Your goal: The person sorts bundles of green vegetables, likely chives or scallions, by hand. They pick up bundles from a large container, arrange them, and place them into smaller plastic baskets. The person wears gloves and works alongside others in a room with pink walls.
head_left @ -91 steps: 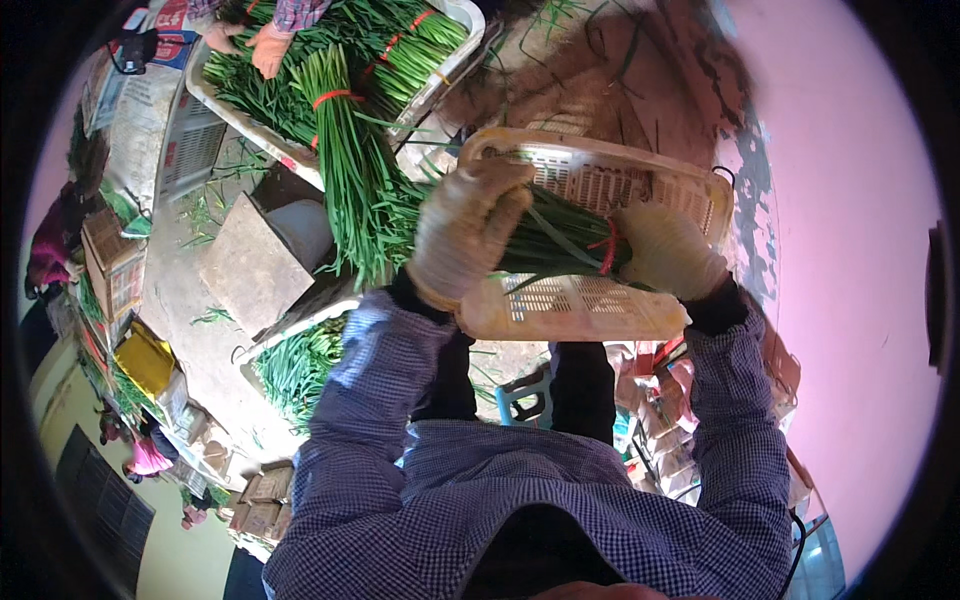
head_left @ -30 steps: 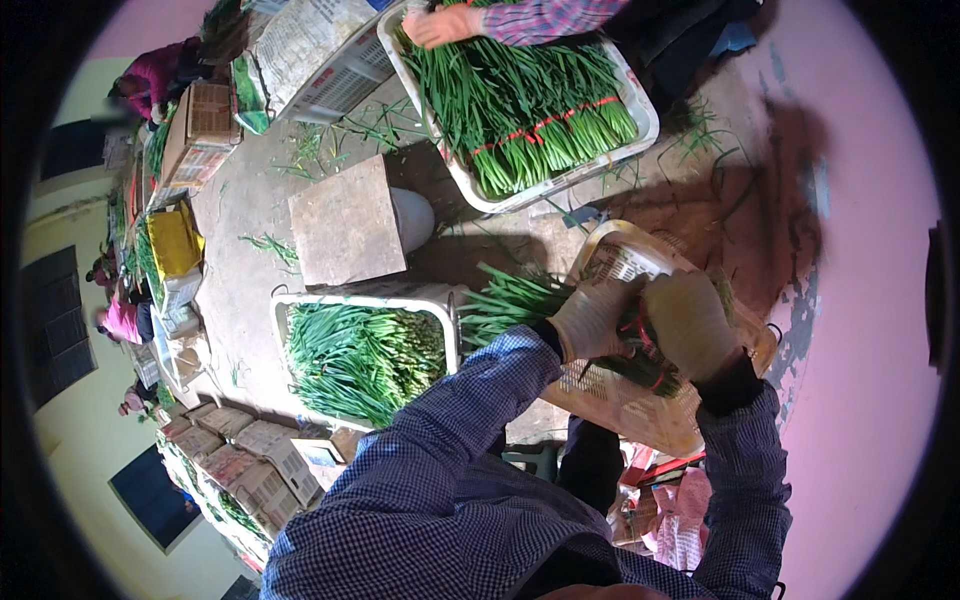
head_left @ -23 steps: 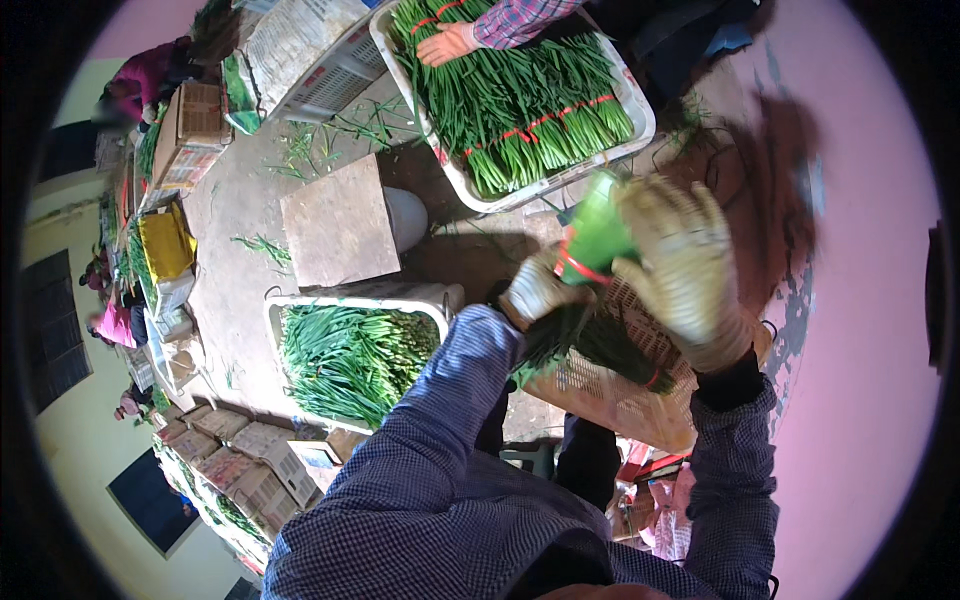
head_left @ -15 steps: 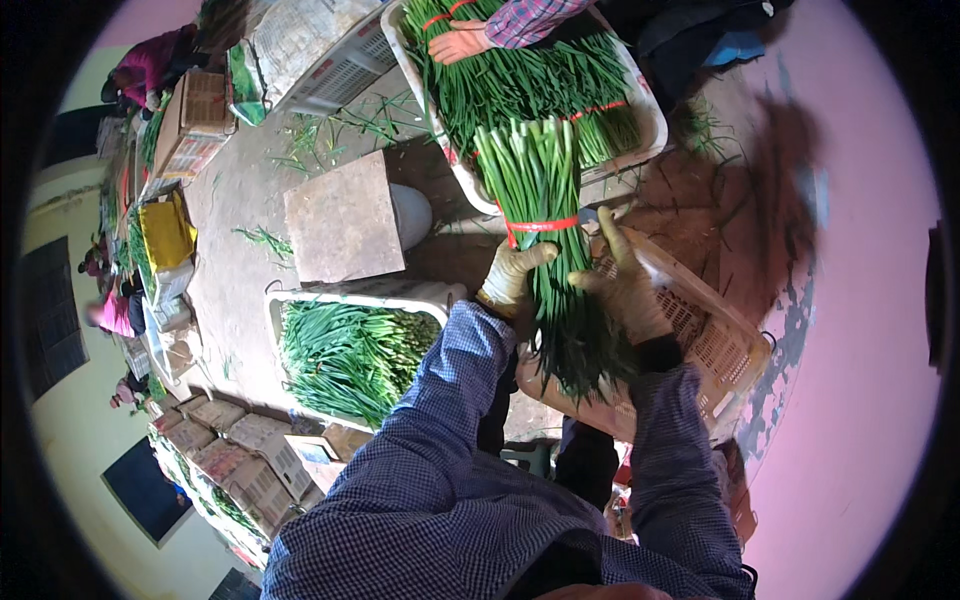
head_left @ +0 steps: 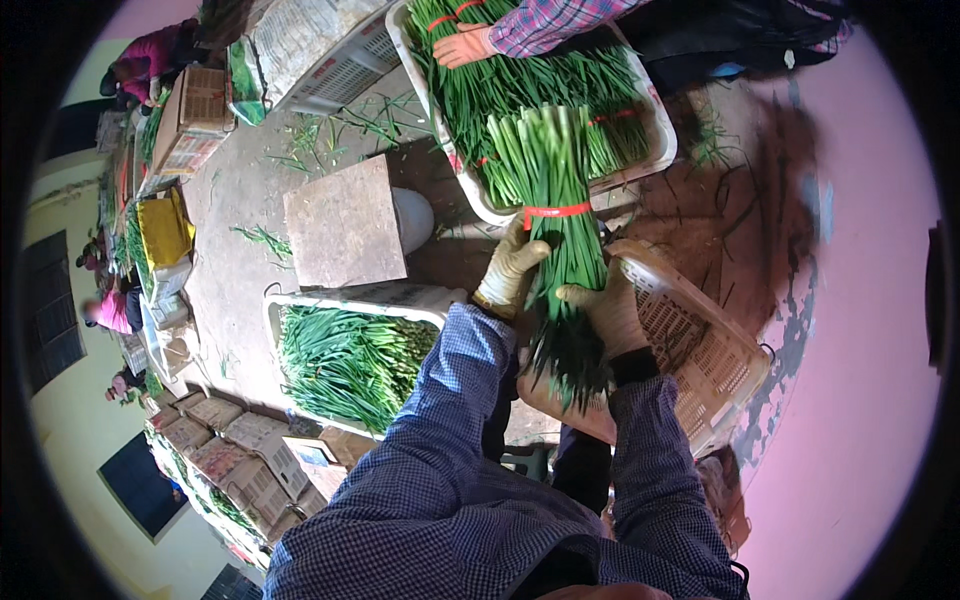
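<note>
Gripping the green bundle, left hand and right hand wrap gloved fingers round its stalks just below the red band, leaves trailing past the fingers into the basket.

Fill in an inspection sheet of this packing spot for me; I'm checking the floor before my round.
Surface: bare concrete floor, strewn with loose green stalks.
Job's things: bundle of green stalks tied with a red band, held upright over a tan basket.
Clutter: square board, white crate of greens, cardboard boxes.
Grippers: left hand and right hand, both gloved, grip the bundle.
Cables: nothing seen.
Surroundings: a co-worker's hand on the greens in a far tray; other people along the left edge.
</note>
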{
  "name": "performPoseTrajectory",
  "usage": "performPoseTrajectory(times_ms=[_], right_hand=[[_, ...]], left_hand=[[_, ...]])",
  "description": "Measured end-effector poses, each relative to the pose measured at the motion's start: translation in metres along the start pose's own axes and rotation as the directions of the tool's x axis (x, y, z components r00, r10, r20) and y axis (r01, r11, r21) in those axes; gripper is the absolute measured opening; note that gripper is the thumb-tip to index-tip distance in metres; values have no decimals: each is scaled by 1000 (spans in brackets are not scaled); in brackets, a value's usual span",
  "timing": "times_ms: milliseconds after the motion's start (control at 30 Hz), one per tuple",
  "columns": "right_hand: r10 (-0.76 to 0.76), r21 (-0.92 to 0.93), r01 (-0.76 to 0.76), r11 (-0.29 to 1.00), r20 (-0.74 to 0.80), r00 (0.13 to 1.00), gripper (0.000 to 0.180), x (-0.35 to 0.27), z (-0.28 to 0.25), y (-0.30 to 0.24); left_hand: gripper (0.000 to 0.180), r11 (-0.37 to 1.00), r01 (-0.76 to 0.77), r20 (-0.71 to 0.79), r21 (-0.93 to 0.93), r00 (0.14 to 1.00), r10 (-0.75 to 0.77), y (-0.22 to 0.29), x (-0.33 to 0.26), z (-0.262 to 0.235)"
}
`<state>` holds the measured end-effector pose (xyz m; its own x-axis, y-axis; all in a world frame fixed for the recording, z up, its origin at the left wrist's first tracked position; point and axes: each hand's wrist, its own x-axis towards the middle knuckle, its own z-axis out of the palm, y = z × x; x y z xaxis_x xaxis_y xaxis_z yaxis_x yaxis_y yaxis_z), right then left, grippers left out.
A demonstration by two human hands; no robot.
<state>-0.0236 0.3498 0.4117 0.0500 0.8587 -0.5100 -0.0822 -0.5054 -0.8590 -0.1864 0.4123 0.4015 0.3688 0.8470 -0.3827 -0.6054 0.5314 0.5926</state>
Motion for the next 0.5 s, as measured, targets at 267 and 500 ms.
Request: performPoseTrajectory(times_ms=[267,500], right_hand=[[-338,-909,141,393,0,941,78,10,28,-30],[-240,-790,219,573,94,966,71,10,-7,-22]], left_hand=[[69,979,-165,-174,-116,974,144,-49,14,-6],[53,980,1,-257,-199,965,-53,-13,12,-12]])
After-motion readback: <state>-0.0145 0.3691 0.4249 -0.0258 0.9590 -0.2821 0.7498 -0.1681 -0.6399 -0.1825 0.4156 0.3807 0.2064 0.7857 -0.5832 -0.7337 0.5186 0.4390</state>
